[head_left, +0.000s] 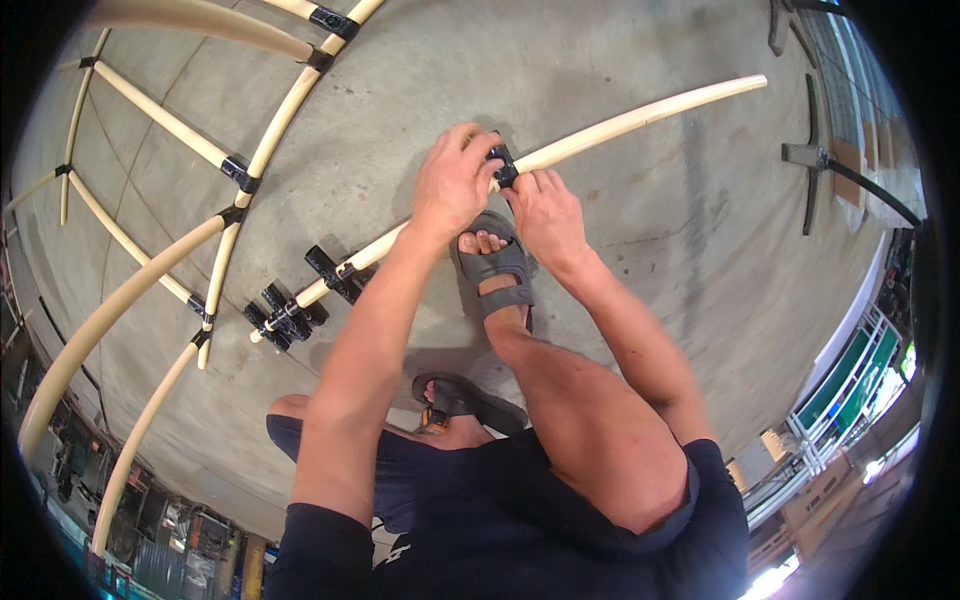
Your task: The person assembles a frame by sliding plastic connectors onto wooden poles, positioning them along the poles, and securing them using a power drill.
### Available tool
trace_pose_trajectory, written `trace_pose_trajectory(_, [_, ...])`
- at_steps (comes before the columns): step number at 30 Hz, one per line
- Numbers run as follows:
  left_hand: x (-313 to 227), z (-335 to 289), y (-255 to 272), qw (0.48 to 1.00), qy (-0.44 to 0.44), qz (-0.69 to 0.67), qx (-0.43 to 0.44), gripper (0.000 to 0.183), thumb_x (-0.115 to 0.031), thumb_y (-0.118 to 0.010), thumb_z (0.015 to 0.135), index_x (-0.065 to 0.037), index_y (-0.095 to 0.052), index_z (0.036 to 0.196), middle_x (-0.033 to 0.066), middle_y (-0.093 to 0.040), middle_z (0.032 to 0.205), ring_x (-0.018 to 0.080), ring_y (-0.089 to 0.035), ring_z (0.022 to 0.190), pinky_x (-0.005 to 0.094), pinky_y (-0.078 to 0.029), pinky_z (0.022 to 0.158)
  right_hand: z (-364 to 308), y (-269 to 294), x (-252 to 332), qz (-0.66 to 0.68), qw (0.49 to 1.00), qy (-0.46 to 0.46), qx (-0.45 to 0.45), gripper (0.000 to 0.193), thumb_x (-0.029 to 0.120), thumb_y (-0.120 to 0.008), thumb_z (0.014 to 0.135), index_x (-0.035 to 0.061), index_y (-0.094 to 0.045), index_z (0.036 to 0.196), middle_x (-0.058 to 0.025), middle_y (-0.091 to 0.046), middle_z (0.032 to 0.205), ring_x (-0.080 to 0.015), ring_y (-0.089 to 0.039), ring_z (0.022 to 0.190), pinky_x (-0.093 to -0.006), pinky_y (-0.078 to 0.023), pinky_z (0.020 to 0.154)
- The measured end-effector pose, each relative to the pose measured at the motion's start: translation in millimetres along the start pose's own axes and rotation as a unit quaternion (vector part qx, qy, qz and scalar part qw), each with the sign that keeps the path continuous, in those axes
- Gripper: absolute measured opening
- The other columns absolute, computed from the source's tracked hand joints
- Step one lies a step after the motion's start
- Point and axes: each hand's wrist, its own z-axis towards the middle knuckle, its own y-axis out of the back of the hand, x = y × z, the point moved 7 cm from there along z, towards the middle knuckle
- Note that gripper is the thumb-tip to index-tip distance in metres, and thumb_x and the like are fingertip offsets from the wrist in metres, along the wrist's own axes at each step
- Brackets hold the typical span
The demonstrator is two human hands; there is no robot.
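A long cream pipe (640, 120) lies slanting over the concrete floor in front of me. My left hand (453, 185) is closed around a black pipe joint (505, 165) fitted on this pipe, thumb and fingers on its left side. Against the joint's lower right edge, my right hand (550, 215) is closed with its fingers curled; its fingertips are partly hidden. Farther down the same pipe, toward the left, sit more black joints (335, 272) and a cluster of them (285, 315) near the pipe's end.
A frame of cream pipes (225, 250) with black joints stands at the left. My sandaled foot (495, 265) is just below the joint. A dark metal stand (808, 155) is at the right. Shelving with assorted items (190, 540) shows at lower left, a white rack (850, 390) at lower right.
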Motion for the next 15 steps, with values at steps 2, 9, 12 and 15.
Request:
trace_pose_trajectory(2, [4.4,8.4,-1.2,0.998,-0.044,0.017,0.043,0.026,-0.021,-0.069,0.088,-0.012,-0.069,0.112,0.0094,-0.065,0.113,0.0334,-0.062,0.108,0.0429,-0.051,0.089,-1.1,-5.5,-3.2,-0.021,0.999,0.023,0.022,0.017,0.016,-0.069,0.090,0.0042,-0.058,0.094,-0.0127,-0.063,0.092,-0.0336,-0.062,0.089,-0.0433,-0.054,0.071])
trace_pose_trajectory(9, [-29.3,13.3,-14.0,0.939,-0.276,0.122,0.162,0.023,-0.021,-0.063,0.082,-0.019,-0.070,0.103,0.0081,-0.064,0.111,0.0302,-0.062,0.104,0.0456,-0.051,0.086,-21.8,11.2,-22.2,0.016,1.000,-0.011,-0.015,0.021,0.016,-0.070,0.089,0.0056,-0.061,0.105,-0.0131,-0.064,0.096,-0.0357,-0.062,0.091,-0.0454,-0.054,0.073])
trace_pose_trajectory(12, [-27.0,0.1,-24.0,0.924,-0.283,0.168,0.194,0.022,-0.019,-0.064,0.080,-0.015,-0.065,0.101,0.0066,-0.061,0.108,0.0275,-0.059,0.107,0.0413,-0.050,0.086,-30.2,-0.9,-7.5,-0.023,0.999,0.010,-0.024,0.014,0.014,-0.067,0.092,0.0037,-0.057,0.093,-0.0150,-0.060,0.088,-0.0359,-0.060,0.085,-0.0440,-0.053,0.071])
trace_pose_trajectory(15, [-14.8,-1.4,-20.9,0.942,-0.226,0.159,0.192,0.018,-0.016,-0.062,0.082,-0.012,-0.062,0.099,0.0053,-0.060,0.114,0.0260,-0.058,0.112,0.0384,-0.052,0.087,-24.1,-4.6,0.2,-0.023,0.999,0.018,0.019,0.015,0.015,-0.065,0.093,0.0037,-0.056,0.091,-0.0148,-0.059,0.088,-0.0352,-0.060,0.087,-0.0440,-0.054,0.071])
